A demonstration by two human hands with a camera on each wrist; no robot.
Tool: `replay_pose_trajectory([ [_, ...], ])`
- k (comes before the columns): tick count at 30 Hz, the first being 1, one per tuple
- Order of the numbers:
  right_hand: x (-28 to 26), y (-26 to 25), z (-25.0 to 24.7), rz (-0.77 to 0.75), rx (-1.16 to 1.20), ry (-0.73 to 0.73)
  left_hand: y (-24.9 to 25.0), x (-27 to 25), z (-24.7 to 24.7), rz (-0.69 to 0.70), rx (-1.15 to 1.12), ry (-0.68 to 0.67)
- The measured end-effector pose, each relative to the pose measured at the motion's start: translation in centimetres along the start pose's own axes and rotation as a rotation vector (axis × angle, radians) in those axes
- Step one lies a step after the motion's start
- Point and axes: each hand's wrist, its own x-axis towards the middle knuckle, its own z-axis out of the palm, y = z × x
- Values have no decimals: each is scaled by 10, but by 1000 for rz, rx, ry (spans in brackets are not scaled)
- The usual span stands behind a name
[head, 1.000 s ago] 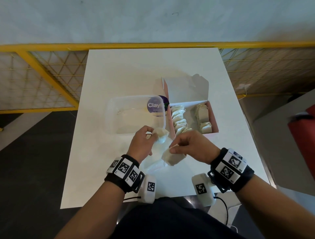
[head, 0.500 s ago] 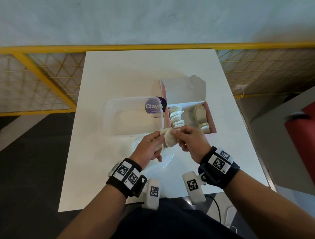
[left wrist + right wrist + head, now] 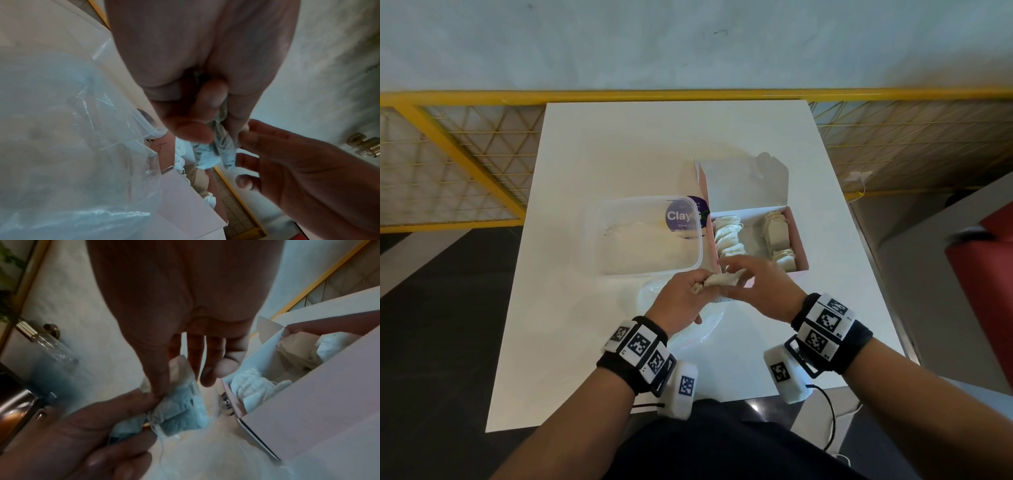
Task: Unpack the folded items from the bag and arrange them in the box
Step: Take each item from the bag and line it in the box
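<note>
My left hand (image 3: 688, 294) pinches a small folded white item (image 3: 722, 281) just in front of the pink box (image 3: 803, 246). In the left wrist view its thumb and fingers (image 3: 193, 128) curl round the item (image 3: 213, 151). My right hand (image 3: 753, 277) is beside it with straight, spread fingers, and its thumb (image 3: 156, 382) touches the item (image 3: 180, 405). The open box holds a row of white folded items (image 3: 727, 236) and a row of beige ones (image 3: 777, 236). The clear bag (image 3: 688, 329) lies flat under my hands.
A clear plastic tub (image 3: 647, 236) with a purple "Clay" sticker stands left of the box, touching it. The box's lid (image 3: 743, 185) stands up at the back. The white table (image 3: 619, 154) ends at a yellow mesh railing (image 3: 465, 144). A red seat (image 3: 983, 274) is at the right.
Both hands came together and moved forward to the box's near edge. The right hand, which pinched the item before, has spread its fingers; the left still holds it.
</note>
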Motion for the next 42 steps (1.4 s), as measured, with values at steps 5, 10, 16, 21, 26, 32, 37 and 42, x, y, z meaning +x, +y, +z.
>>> replay_pose_trajectory([
  [5, 15, 14, -23, 100, -99, -1, -10, 10, -4, -43, 32, 14],
  [10, 41, 42, -75, 168, -310, 156, -20, 22, -4, -55, 160, 26],
  [16, 65, 50, -70, 199, -780, -207, -16, 41, 20, -67, 253, -52],
  [21, 77, 43, -54, 145, -932, -431, -21, 50, 23, -107, 288, -81],
  [26, 81, 35, -40, 66, -1078, -486, -26, 53, 22, -113, 299, -93],
  [32, 86, 31, -35, -47, -1157, -476, -27, 54, 21, -97, 311, -94],
  [37, 84, 33, -27, 2, -1080, -537, -29, 54, 21, -88, 316, -94],
  [42, 87, 32, -20, 14, -1104, -585, -28, 52, 22, -83, 325, -108],
])
